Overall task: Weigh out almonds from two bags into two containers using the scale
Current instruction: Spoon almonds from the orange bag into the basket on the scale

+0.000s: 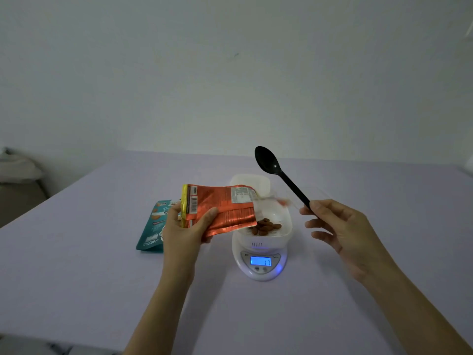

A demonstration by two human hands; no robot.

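Note:
My left hand (184,226) grips an orange foil almond bag (220,208), held on its side with its open mouth over a white container (284,229). That container stands on a white digital scale (261,265) with a lit blue display. Several almonds (265,226) lie inside it. My right hand (340,226) holds a black plastic spoon (279,175) by its handle, bowl raised up and to the left, above and right of the container. A second white container (252,181) sits just behind the scale. A teal almond bag (153,226) lies flat, partly hidden behind my left hand.
Everything stands on a pale lilac table (76,278) against a plain wall. A clear lid (314,193) lies right of the containers, behind the spoon handle. At the far left, off the table, a pale bundle rests on a low surface (18,170).

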